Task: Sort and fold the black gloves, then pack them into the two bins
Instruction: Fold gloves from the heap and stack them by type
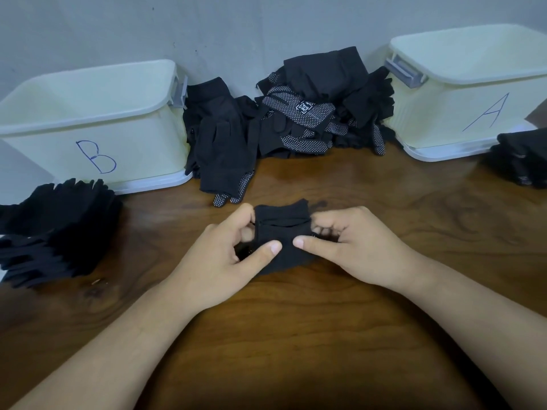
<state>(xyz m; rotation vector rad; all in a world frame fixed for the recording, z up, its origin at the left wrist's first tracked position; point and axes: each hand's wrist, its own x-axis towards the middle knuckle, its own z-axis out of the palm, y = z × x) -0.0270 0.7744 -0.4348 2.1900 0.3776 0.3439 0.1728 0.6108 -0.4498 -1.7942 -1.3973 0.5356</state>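
A folded black glove (281, 232) lies on the wooden table in front of me. My left hand (228, 253) pinches its left side and my right hand (352, 247) pinches its right side, both thumbs pressing on top. A loose pile of black gloves (281, 119), some with white grip dots, sits against the wall between the two bins. The pale bin marked B (97, 113) stands at the back left and the pale bin marked A (461, 96) at the back right. A stack of plain black gloves (56, 229) rests at the left, in front of bin B.
Another stack of black gloves (524, 158) sits at the right edge in front of bin A. The grey wall (236, 31) runs behind the bins. Bare wooden table (281, 335) lies between my forearms.
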